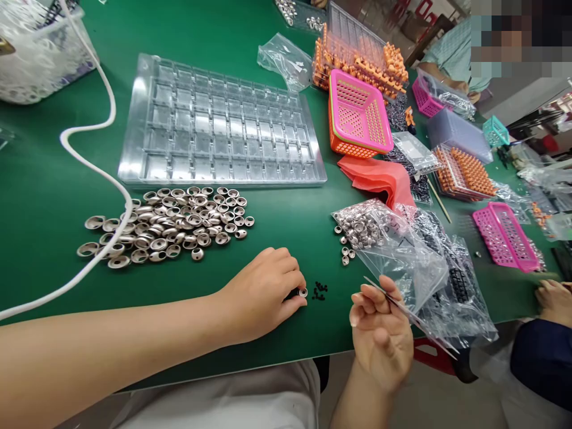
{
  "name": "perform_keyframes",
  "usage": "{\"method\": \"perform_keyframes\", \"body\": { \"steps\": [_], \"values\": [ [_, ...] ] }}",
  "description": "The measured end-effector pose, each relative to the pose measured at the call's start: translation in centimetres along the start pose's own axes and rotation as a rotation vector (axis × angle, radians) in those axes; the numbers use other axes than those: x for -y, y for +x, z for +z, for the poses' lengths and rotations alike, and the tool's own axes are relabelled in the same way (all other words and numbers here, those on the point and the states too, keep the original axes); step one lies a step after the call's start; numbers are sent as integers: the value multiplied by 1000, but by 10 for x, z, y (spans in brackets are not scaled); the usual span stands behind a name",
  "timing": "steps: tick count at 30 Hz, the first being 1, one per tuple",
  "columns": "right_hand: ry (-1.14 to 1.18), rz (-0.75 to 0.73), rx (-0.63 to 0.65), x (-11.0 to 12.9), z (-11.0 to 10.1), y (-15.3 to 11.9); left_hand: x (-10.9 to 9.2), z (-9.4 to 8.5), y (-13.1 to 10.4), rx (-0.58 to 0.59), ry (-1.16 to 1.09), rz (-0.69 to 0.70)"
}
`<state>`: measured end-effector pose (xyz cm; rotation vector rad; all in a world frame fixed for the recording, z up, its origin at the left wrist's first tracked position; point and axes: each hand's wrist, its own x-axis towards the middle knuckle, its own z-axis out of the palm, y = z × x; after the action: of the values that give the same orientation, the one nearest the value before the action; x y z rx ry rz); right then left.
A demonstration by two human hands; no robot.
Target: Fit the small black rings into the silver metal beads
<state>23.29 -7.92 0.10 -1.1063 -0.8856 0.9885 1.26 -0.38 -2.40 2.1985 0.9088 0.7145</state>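
Note:
My left hand (263,295) rests on the green table with its fingers closed round a small silver ring piece (302,292) at the fingertips. Just right of it lie several tiny black bits (319,291). My right hand (382,328), palm up near the table's front edge, holds thin metal tweezers (415,319) that slant between its fingers. Beyond my left hand a pile of silver ring pieces (170,223) is spread out. Behind the pile lies a clear compartment tray (227,128). A plastic bag of silver pieces (370,226) sits beyond my right hand, with a few loose pieces beside it.
A white cable (111,179) crosses the table and the pile's left side. At the back left stands a tub (67,53). Pink baskets (360,110), orange parts (473,170) and bags fill the right side. Other people sit there, one person's hand (554,301) at the right edge.

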Motion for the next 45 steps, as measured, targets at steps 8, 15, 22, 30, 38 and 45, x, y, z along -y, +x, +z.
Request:
{"method": "perform_keyframes", "body": {
  "steps": [8,15,22,30,38,45],
  "values": [
    [-308,-110,126,4,15,-2,2,3,1,-38,6,24],
    [-425,-224,145,2,34,0,-6,-10,5,54,17,-10],
    [-202,-171,32,-3,54,2,-8,-11,5,58,30,-11],
    [49,39,-62,4,65,9,-8,-11,5,56,21,-17],
    [-16,-1,-10,-1,71,12,-6,-7,5,32,32,6],
    [38,30,50,3,69,15,-8,-11,5,72,23,-18]
  ]
}}
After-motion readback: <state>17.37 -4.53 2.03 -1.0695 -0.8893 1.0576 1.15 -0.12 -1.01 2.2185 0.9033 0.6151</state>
